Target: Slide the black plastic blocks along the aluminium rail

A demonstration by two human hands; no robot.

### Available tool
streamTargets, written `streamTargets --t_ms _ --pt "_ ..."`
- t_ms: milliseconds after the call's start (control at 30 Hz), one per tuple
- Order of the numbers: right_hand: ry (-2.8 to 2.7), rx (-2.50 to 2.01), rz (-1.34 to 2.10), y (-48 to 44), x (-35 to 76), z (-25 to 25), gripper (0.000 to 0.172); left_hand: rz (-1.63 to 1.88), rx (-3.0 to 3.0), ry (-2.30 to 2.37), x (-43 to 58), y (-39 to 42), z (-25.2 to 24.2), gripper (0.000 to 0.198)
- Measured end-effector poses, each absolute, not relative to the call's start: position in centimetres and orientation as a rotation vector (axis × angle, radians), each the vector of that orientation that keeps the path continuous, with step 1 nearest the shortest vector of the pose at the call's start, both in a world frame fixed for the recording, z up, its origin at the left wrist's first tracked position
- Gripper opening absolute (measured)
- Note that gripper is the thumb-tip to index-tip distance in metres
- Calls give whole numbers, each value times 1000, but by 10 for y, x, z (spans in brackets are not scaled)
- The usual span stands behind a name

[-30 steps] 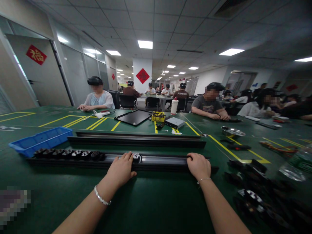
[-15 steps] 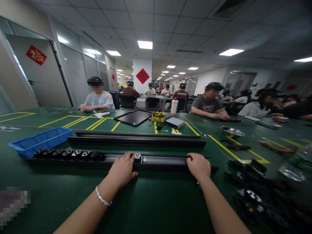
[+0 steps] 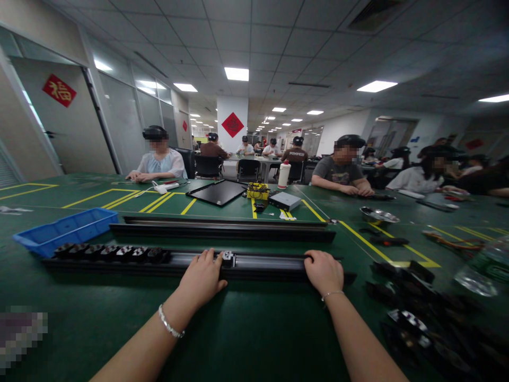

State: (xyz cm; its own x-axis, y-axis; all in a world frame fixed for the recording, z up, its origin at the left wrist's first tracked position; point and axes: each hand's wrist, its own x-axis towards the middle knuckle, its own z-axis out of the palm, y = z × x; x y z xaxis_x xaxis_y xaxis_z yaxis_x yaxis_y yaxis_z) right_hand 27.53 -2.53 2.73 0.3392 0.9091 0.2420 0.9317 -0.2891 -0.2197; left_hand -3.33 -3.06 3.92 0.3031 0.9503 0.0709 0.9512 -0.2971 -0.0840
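A long black metal rail (image 3: pixel 270 262) lies across the table in front of me, with a row of black socket modules (image 3: pixel 111 251) seated along its left part. My left hand (image 3: pixel 203 276) rests over the middle of the rail, fingers stretched out and thumb at the near side. Its index finger touches a lone module (image 3: pixel 228 257) with a silvery face that sits in the channel. Farther right, my right hand (image 3: pixel 324 270) is closed around the rail near its right end, fingertips hidden behind the far edge.
A second black rail (image 3: pixel 222 230) lies parallel behind. The blue bin (image 3: pixel 67 228) stands at the left. Loose black modules (image 3: pixel 421 313) are heaped at right, near a clear bottle (image 3: pixel 483 270) and a metal bowl (image 3: pixel 378 215). People sit across the table.
My left hand has shifted slightly to the right, and the lone module has slid right along the rail with it. My right hand stays where it was.
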Motion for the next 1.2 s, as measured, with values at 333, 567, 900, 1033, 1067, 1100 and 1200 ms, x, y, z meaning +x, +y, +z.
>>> streamTargets --t_ms 333,567,900,1033,1067,1100,1200 --pt "-1637 -2290 -96 -25 275 28 36 -99 -2575 -1721 -34 -29 37 67" --pt "-1633 -2280 -98 -26 275 28 35 -99 -2545 -1694 -31 -30 36 64" --pt "-1631 -2286 -97 -26 275 29 35 -124 -2514 -1679 -28 -30 34 62" --pt "-1631 -2272 -102 -26 275 28 35 -138 -2490 -1668 -26 -30 31 61" --pt "-1632 -2270 -101 -27 275 28 35 -151 -2477 -1671 -26 -31 30 61" --pt "-1633 -2269 -100 -27 275 28 35 -165 -2464 -1674 -25 -31 30 60" --pt "-1632 -2266 -94 -27 274 29 35 -190 -2444 -1674 -23 -32 28 60"
